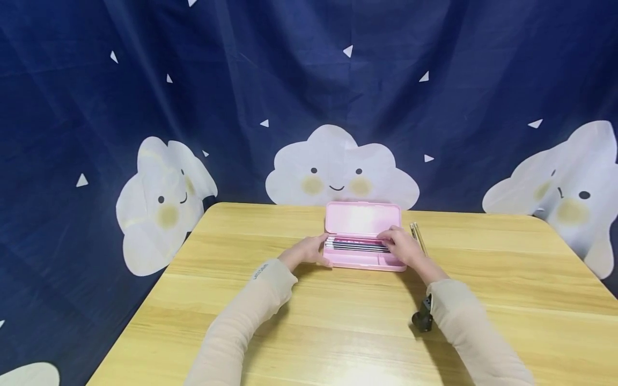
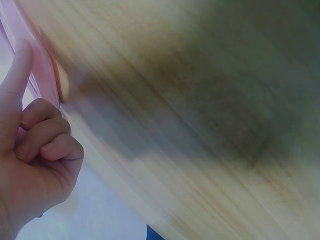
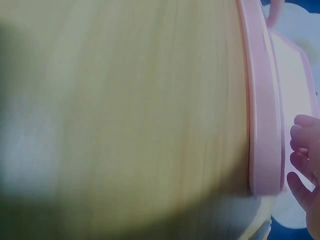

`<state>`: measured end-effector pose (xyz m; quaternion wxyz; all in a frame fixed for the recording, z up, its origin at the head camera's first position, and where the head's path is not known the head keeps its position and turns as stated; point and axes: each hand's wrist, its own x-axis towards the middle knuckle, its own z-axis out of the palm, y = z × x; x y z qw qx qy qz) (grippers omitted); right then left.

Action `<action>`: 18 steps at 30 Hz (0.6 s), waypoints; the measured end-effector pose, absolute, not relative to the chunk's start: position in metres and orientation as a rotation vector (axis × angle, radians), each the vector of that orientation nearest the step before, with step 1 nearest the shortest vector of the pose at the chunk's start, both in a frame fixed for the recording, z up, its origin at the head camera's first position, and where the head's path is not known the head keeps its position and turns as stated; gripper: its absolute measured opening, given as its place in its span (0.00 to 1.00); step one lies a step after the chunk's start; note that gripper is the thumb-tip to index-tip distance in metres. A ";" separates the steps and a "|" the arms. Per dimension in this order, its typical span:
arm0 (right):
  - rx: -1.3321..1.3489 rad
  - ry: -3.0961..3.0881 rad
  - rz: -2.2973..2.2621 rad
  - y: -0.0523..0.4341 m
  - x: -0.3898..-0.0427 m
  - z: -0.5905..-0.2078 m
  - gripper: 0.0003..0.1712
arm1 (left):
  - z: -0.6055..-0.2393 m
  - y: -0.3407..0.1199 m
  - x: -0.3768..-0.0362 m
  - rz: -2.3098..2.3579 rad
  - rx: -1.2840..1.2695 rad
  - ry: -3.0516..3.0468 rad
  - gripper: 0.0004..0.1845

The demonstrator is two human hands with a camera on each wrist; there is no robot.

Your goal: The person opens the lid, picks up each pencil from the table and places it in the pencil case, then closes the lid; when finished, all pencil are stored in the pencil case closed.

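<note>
An open pink pencil case (image 1: 362, 219) lies at the far middle of the wooden table (image 1: 338, 321), lid tipped back. Several dark pencils (image 1: 354, 245) lie side by side in its tray. My left hand (image 1: 306, 251) holds the case's left end; the left wrist view shows this hand (image 2: 35, 150) with a straight index finger along the pink rim (image 2: 45, 75) and the other fingers curled. My right hand (image 1: 401, 245) sits over the right ends of the pencils, fingers bent down onto them. In the right wrist view its fingertips (image 3: 305, 150) curl just inside the case's pink wall (image 3: 262, 100).
Two thin pens or pencils (image 1: 418, 236) lie on the table just right of the case. A small black device (image 1: 422, 316) sits by my right sleeve. A dark blue cloud-print curtain (image 1: 338, 171) hangs behind the table's far edge.
</note>
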<state>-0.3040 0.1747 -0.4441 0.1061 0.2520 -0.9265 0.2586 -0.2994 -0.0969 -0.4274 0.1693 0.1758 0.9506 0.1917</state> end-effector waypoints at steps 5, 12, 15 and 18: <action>0.683 -2.756 0.769 0.193 -0.301 -0.443 0.09 | -0.428 -0.096 -0.299 0.535 0.506 2.706 0.51; 0.621 -2.781 0.777 0.218 -0.297 -0.439 0.10 | -0.429 -0.096 -0.301 0.531 0.468 2.699 0.52; 0.594 -2.766 0.780 0.227 -0.293 -0.439 0.10 | -0.429 -0.095 -0.301 0.531 0.462 2.695 0.52; 0.574 -2.746 0.801 0.236 -0.289 -0.440 0.10 | -0.428 -0.095 -0.300 0.523 0.456 2.695 0.51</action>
